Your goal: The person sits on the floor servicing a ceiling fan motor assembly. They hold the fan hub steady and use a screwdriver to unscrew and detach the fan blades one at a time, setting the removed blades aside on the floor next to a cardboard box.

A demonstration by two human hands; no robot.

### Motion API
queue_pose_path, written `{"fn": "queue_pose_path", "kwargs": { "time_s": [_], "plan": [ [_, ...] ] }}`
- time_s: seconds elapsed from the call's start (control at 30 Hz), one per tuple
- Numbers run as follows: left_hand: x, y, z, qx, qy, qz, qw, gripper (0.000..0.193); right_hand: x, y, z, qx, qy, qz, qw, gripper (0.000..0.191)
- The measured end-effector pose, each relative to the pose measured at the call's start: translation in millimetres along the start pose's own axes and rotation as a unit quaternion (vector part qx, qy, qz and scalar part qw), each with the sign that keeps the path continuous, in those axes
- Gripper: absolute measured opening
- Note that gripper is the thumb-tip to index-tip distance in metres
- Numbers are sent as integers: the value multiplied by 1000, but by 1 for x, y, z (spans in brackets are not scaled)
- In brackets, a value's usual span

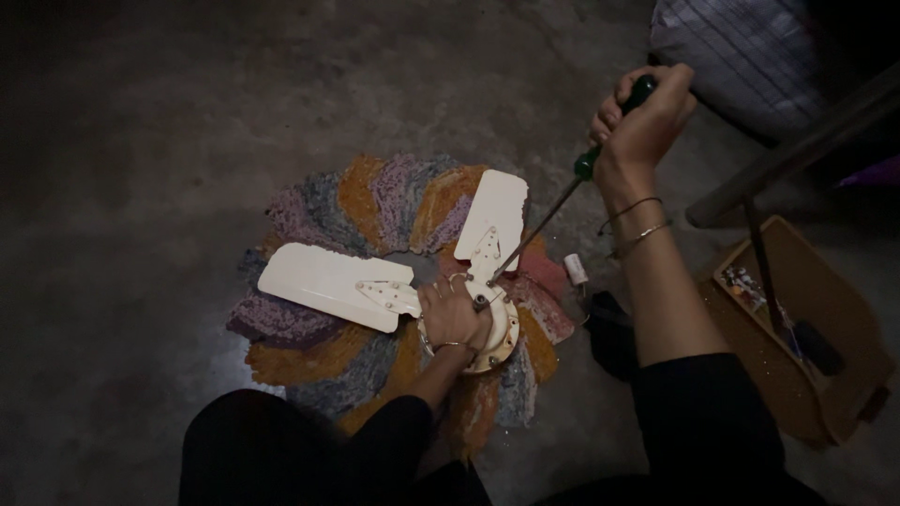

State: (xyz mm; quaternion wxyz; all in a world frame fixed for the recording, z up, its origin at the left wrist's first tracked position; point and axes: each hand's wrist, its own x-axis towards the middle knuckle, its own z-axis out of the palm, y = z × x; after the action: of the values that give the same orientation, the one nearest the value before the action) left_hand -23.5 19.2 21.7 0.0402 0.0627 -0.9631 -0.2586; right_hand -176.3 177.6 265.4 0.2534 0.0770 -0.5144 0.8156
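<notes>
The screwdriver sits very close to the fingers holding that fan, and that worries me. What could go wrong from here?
1. The long screwdriver meets the fan hub at a slant; if its tip slips, it may jab the left hand pressed beside it.
2. The fan rests on a soft rag rug, so it may shift under pressure.
3. The light is dim, so the tip may sit badly.

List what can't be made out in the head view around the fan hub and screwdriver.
- Screwdriver tip and the screw it meets: too small and dim, at the left hand.
- Fan motor hub: mostly covered by the left hand.
- Screwdriver handle: largely wrapped by the right hand.
- Small parts in the brown tray: too small and dark to tell.
- Striped fabric, top right: cut off by the edge.
</notes>
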Motion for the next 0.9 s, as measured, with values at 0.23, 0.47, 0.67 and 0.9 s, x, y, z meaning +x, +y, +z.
{"fn": "queue_pose_path", "kwargs": {
  "time_s": [0.23,0.47,0.67,0.9],
  "plan": [
    [-2,3,-5,22,-27,4,999,74,-5,5,6,-43,-39,-44,997,43],
    [-2,7,-7,22,-21,-2,1000,73,-5,8,11,-27,-37,-28,999,42],
    [-1,8,-9,35,-40,-5,999,74,-6,8,9,-51,-51,-28,997,44],
    [-2,7,-6,30,-39,-1,999,74,-8,15,13,-70,-50,-43,995,46]
  ]
}}
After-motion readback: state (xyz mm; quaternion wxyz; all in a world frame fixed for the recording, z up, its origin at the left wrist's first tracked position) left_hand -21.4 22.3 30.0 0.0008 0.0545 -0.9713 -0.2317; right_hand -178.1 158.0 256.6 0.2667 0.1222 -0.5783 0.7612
